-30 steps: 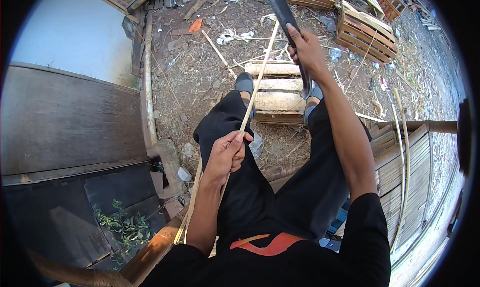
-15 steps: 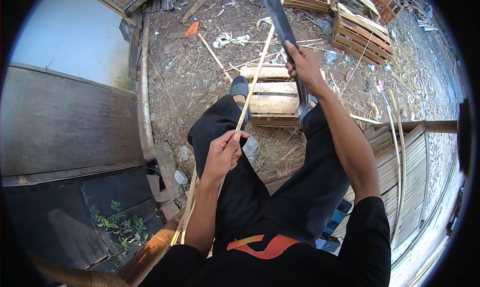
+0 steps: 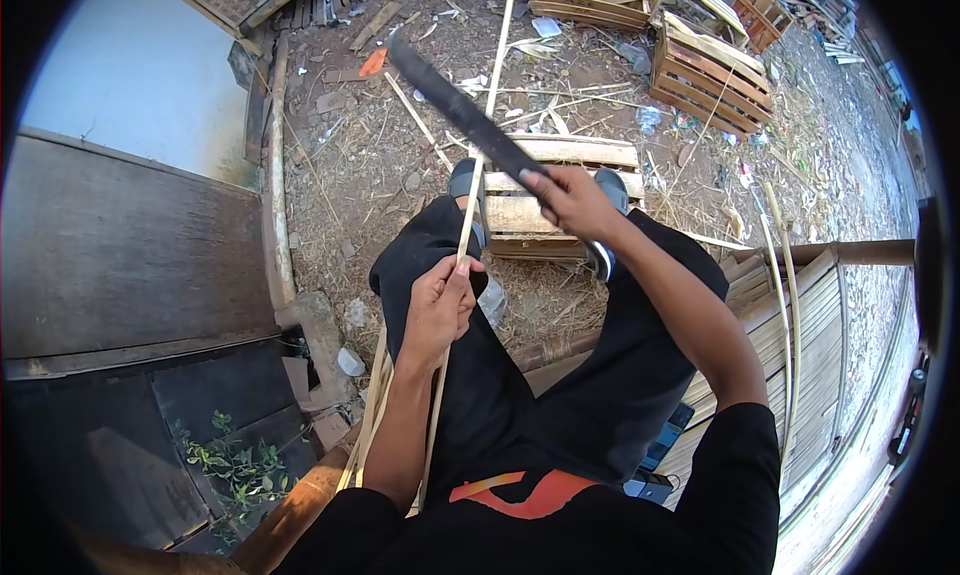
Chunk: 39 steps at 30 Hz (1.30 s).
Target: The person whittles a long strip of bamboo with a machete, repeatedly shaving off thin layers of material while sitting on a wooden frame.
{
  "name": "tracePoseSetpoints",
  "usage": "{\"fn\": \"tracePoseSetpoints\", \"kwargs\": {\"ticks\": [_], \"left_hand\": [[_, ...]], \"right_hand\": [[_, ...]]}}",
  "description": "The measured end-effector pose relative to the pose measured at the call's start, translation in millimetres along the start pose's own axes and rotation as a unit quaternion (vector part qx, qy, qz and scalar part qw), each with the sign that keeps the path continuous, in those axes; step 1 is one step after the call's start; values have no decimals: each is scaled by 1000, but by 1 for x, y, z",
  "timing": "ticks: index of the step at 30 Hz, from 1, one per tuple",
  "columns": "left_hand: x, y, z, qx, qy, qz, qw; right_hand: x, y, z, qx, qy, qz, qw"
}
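My left hand (image 3: 437,310) is closed round a long, thin bamboo strip (image 3: 488,125), which runs from beside my left forearm up past the top of the view. In my right hand (image 3: 578,207) I grip a machete (image 3: 450,100) with a long dark blade. The blade slants up to the left and crosses the strip ahead of my left hand; whether they touch I cannot tell. A slatted wooden crate (image 3: 520,215) sits on the ground between my feet. Several more pale strips (image 3: 372,415) lie along the outside of my left forearm.
Wooden crates (image 3: 712,80) stand at the far right on littered ground. To the right is a bamboo slat bench (image 3: 800,345) with two long curved strips on it. Dark boards (image 3: 130,245) and a leafy plant (image 3: 235,460) are on the left. A phone (image 3: 668,435) lies beside my right thigh.
My right hand has come down and to the left, and the machete has swung from nearly upright to slanting left across the strip. My left hand keeps its hold, barely moved.
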<state>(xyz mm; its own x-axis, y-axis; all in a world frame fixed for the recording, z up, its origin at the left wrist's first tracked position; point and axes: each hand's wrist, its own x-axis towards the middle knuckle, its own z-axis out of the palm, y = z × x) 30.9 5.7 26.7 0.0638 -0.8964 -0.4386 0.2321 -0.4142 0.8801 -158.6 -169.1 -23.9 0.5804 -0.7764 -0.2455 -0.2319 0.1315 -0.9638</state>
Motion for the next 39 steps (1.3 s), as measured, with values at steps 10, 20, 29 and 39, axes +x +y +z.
{"fn": "tracePoseSetpoints", "kwargs": {"ticks": [10, 20, 29, 39], "left_hand": [[8, -2, 4, -8, -9, 8, 1000], [6, -5, 5, -5, -11, 0, 1000], [6, -6, 9, 30, 37, 23, 999], [5, -5, 10, 16, 66, 2, 998]], "right_hand": [[0, -14, 7, 84, 58, 24, 994], [17, -19, 3, 117, 136, -14, 984], [-20, -25, 32, -30, -54, -42, 997], [-22, 3, 48, -38, -95, -59, 993]]}}
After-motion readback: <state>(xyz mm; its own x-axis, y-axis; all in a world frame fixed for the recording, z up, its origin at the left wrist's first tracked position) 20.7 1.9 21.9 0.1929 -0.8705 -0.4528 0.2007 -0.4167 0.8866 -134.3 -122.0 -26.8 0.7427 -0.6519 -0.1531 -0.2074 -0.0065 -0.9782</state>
